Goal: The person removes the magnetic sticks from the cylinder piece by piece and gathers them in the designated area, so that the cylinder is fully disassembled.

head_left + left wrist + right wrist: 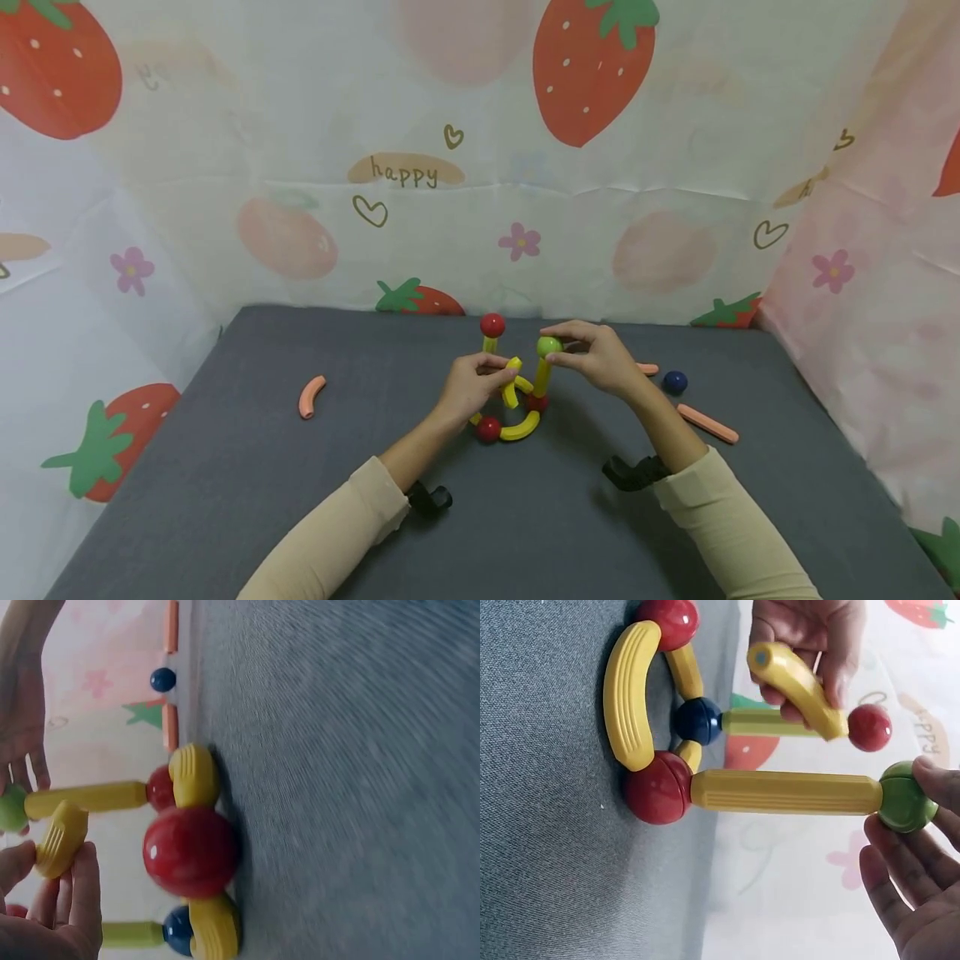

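My left hand [467, 390] pinches a yellow curved rod [799, 686] between thumb and fingers, held in the air above a toy ball-and-rod structure. Fingers and thumb of my right hand [603, 362] grip a green ball [549, 347], which sits on top of an upright yellow straight rod [787, 792]. That rod rises from a red ball [658, 787] in the base. Yellow curved pieces [627, 697] link the base balls into a ring on the table. A blue ball [697, 721] there carries a light green rod [757, 722], topped by another red ball [492, 325].
To the left lies an orange curved rod [311, 397] on the grey table [225, 483]. On the right are a dark blue ball [675, 382], an orange straight rod [708, 423] and another orange piece [648, 369], partly hidden by the right hand. Strawberry-print cloth [300, 108] hangs behind.
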`<action>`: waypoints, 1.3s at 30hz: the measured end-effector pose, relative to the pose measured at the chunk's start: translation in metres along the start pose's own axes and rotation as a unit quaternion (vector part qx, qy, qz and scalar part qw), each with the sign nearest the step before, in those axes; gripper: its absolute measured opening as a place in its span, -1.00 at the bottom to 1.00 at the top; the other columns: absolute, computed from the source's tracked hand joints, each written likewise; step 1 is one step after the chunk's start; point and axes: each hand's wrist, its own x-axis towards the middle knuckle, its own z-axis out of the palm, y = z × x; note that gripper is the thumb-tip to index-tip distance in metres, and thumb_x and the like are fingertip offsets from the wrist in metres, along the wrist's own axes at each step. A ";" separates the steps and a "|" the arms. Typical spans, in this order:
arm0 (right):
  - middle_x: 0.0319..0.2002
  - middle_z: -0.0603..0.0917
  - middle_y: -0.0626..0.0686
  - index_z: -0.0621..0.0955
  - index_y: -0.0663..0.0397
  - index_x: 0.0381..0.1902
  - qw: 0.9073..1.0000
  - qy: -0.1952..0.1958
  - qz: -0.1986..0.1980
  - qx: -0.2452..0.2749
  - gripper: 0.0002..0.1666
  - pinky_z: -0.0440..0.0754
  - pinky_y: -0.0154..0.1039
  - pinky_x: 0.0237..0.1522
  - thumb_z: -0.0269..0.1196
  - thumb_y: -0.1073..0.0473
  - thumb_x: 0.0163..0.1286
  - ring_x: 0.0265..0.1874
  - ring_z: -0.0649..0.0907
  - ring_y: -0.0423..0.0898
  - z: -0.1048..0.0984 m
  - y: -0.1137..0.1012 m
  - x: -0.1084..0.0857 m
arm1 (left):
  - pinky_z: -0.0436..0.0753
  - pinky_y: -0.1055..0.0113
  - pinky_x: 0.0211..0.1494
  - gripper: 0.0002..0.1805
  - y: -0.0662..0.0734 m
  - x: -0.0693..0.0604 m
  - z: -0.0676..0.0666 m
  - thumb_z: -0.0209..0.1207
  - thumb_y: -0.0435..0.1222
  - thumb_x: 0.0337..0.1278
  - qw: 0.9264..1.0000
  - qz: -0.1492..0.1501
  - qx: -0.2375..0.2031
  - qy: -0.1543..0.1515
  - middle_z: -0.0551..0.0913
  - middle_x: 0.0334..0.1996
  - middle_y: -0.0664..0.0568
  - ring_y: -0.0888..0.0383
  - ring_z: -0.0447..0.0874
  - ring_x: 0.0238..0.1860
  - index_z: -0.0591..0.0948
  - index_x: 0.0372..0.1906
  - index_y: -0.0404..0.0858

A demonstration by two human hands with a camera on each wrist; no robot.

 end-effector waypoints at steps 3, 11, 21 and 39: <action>0.12 0.62 0.23 0.61 0.22 0.13 1.000 0.000 0.000 0.000 -0.58 0.64 0.06 0.02 0.30 0.28 0.32 -0.07 0.66 0.16 0.001 0.000 0.000 | 0.72 0.07 -0.13 -0.71 0.000 -0.003 -0.009 0.30 -0.23 0.19 1.000 -0.001 0.015 0.005 0.72 -0.18 -0.16 0.21 0.67 -0.37 0.69 -0.09 -0.35; 0.12 0.61 0.23 0.62 0.21 0.13 1.000 0.002 0.006 0.008 -0.58 0.64 0.06 0.03 0.32 0.28 0.30 -0.06 0.66 0.13 0.002 0.000 0.001 | 0.74 0.22 -0.18 -0.72 -0.003 -0.007 -0.034 0.31 -0.25 0.18 1.000 -0.012 0.012 0.024 0.73 -0.18 -0.16 0.20 0.68 -0.36 0.69 -0.09 -0.35; 0.12 0.61 0.22 0.63 0.22 0.12 1.000 0.003 0.005 0.011 -0.59 0.68 -0.16 -0.02 0.32 0.28 0.30 -0.08 0.66 0.14 0.002 0.001 0.002 | 0.72 0.25 -0.13 -0.65 -0.015 -0.012 -0.084 0.28 -0.24 0.22 0.997 -0.039 0.043 0.050 0.70 -0.11 -0.18 0.24 0.65 -0.33 0.65 0.00 -0.39; 0.14 0.61 0.21 0.63 0.19 0.12 1.000 0.007 0.017 0.012 -0.58 0.68 -0.19 -0.02 0.33 0.27 0.29 -0.08 0.68 0.11 0.002 0.000 0.000 | 0.71 0.34 -0.11 -0.50 -0.033 -0.021 -0.174 0.20 -0.17 0.31 0.987 -0.081 0.120 0.072 0.62 0.05 -0.26 0.33 0.64 -0.29 0.53 0.18 -0.44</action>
